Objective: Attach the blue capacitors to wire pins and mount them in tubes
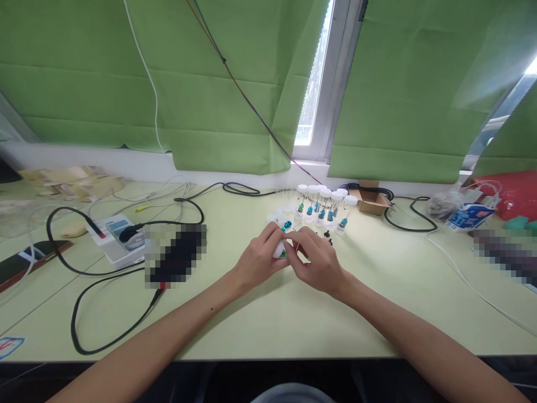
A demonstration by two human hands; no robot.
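My left hand [260, 254] is closed on a small white piece [278, 249], which looks like a bottle cap; a bit of green [283, 253] shows at its lower edge. My right hand [315, 258] meets it fingertip to fingertip, pinched over something too small to make out. Just behind the hands lie small blue parts [287, 224] and a few black parts [328, 235]. Beyond them stands a group of clear vials [330, 208] with white tops, holding blue or green dispensing-needle tips. Several whitish pieces [277, 216] lie left of the vials.
A small open cardboard box [370, 201] sits behind the vials. On the left are a white power unit [119, 240], a blurred dark device [178, 256] and a looped black cable [75, 319]. A blue-and-white package [470, 216] and a red bag [518, 196] lie far right.
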